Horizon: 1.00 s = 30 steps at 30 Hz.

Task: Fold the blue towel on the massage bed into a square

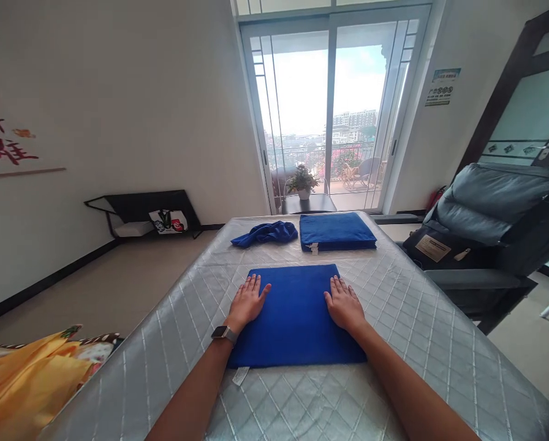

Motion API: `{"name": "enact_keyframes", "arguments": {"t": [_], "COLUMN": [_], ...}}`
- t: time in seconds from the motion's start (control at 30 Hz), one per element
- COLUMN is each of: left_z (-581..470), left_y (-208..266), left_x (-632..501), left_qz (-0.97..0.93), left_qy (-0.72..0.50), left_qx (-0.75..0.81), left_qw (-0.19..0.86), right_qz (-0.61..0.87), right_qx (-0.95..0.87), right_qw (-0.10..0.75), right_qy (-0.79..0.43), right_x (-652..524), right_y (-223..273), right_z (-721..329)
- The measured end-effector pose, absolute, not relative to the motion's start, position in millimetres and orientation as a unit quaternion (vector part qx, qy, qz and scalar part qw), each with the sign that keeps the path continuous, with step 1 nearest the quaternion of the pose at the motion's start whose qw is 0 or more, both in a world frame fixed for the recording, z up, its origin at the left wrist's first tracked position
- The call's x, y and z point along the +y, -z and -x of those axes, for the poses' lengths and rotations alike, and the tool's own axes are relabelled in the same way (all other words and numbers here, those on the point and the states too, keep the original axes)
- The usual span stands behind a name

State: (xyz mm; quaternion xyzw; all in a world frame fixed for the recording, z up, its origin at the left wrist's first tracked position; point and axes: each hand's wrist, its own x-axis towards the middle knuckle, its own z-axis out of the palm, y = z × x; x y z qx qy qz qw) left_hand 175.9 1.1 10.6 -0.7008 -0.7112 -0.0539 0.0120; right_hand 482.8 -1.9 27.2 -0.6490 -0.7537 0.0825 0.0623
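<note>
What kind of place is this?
Probably a room in a home, judging by the silver-grey quilted bed-like surface, the slate-grey padded armchair and the tall grey-framed sliding glass door.

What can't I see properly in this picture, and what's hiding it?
All in the head view:
The palms of the left hand and right hand: turned down onto the flat blue cloth.
Any writing on the white tag: too small.
The rest of the yellow cloth: cut off by the picture's edge.
Part of the red thing near the wall: behind the armchair.
</note>
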Motion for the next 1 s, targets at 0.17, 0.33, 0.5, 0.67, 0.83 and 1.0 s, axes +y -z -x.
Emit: {"name": "enact_keyframes", "arguments": {"t": [0.17, 0.33, 0.5, 0.67, 0.83, 1.0], "left_z": [-171.0, -175.6, -177.9, -180.3, -181.3, -179.9], "left_y": [-8.7, -10.5, -13.1, -16.1, -16.4, -12.7], "left_x": [0.2, -1.2, -3.7, -5.7, -6.3, -4.8], "left_qz": [0.694, 0.688, 0.689, 0.689, 0.687, 0.690], "left_qy": [0.068, 0.084, 0.098, 0.090, 0.094, 0.102], "left_qx": [-0.716, -0.720, -0.718, -0.719, -0.720, -0.716], "left_qw": [0.010, 0.009, 0.011, 0.011, 0.014, 0.021], "right_qz": [0.648, 0.647, 0.649, 0.642, 0.632, 0.636], "right_qx": [-0.757, -0.760, -0.758, -0.763, -0.773, -0.769], "right_qw": [0.045, 0.034, 0.024, 0.001, 0.028, 0.026], "right_qy": [-0.064, -0.056, -0.063, -0.068, -0.052, -0.058], "right_x": [0.3, 2.2, 2.5, 8.5, 34.7, 63.1], "right_y": [-25.4, -24.1, -25.0, -34.4, -46.3, -36.3], "right_z": [-483.7, -484.8, -485.5, -487.9, -482.0, -474.6]}}
